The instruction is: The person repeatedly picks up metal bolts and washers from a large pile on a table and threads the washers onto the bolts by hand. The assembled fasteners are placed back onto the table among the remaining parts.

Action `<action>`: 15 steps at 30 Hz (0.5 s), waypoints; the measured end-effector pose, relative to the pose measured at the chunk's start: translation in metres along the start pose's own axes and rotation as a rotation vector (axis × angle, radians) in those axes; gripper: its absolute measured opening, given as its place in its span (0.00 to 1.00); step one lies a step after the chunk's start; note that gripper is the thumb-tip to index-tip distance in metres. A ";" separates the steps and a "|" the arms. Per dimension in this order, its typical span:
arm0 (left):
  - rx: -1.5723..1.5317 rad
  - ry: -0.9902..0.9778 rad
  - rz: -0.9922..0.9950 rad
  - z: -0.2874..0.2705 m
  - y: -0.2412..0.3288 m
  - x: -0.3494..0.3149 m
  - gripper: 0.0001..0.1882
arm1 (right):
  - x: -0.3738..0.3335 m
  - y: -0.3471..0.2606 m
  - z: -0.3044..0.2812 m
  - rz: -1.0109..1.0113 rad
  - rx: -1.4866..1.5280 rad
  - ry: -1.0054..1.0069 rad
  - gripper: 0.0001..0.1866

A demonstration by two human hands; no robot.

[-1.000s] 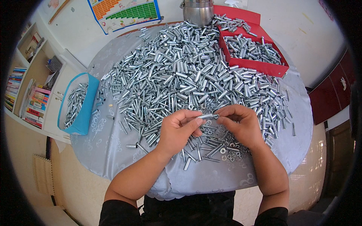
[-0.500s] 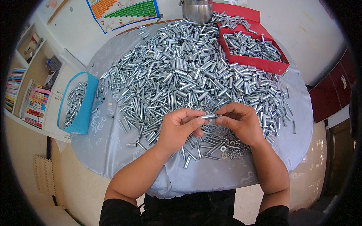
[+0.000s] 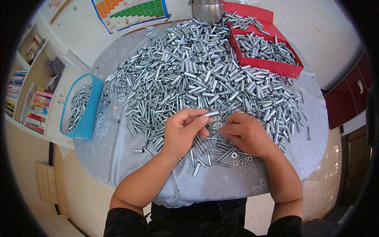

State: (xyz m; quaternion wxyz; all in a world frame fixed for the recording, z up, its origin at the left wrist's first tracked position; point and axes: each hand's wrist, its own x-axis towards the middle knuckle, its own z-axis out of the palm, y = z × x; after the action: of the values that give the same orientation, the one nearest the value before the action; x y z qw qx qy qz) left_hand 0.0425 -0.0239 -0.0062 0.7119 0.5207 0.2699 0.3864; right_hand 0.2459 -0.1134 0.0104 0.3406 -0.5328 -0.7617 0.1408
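My left hand [image 3: 183, 128] is closed, pinching a shiny metal sleeve [image 3: 212, 113] between thumb and fingertips; the sleeve points right, above the near side of the pile. My right hand [image 3: 246, 134] is lower and to the right, its thumb and fingers bent together over loose washers [image 3: 216, 125]. Whatever sits between those fingertips is too small to make out. Around both hands spreads a big heap of silvery bolts and sleeves [image 3: 177, 75]. More washers [image 3: 235, 155] and several long bolts [image 3: 226, 154] lie just below my right hand.
A blue fabric bin [image 3: 87, 118] holding metal pieces stands at the left edge of the round, cloth-covered table [image 3: 106, 158]. At the back right sits an open red box [image 3: 272, 67] of metal parts, beside a steel pot [image 3: 207, 14]. Bookshelves [image 3: 33, 87] stand left.
My right hand has come off the sleeve and dropped down to the washers. My left hand keeps the sleeve, now raised slightly, with its far end uncovered.
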 end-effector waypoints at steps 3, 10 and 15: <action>0.002 -0.001 -0.012 0.001 0.000 0.000 0.10 | 0.000 -0.003 0.003 -0.001 -0.099 -0.085 0.09; 0.028 0.006 -0.023 0.002 0.001 -0.001 0.10 | 0.000 -0.005 0.004 0.056 -0.106 -0.125 0.09; 0.030 0.003 -0.016 0.002 0.001 -0.001 0.10 | 0.000 -0.007 0.006 0.064 -0.129 -0.123 0.11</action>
State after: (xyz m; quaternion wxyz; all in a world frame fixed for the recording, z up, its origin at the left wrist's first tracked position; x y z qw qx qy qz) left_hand 0.0434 -0.0262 -0.0048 0.7065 0.5287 0.2811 0.3774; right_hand 0.2369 -0.1151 0.0104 0.2536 -0.5679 -0.7713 0.1348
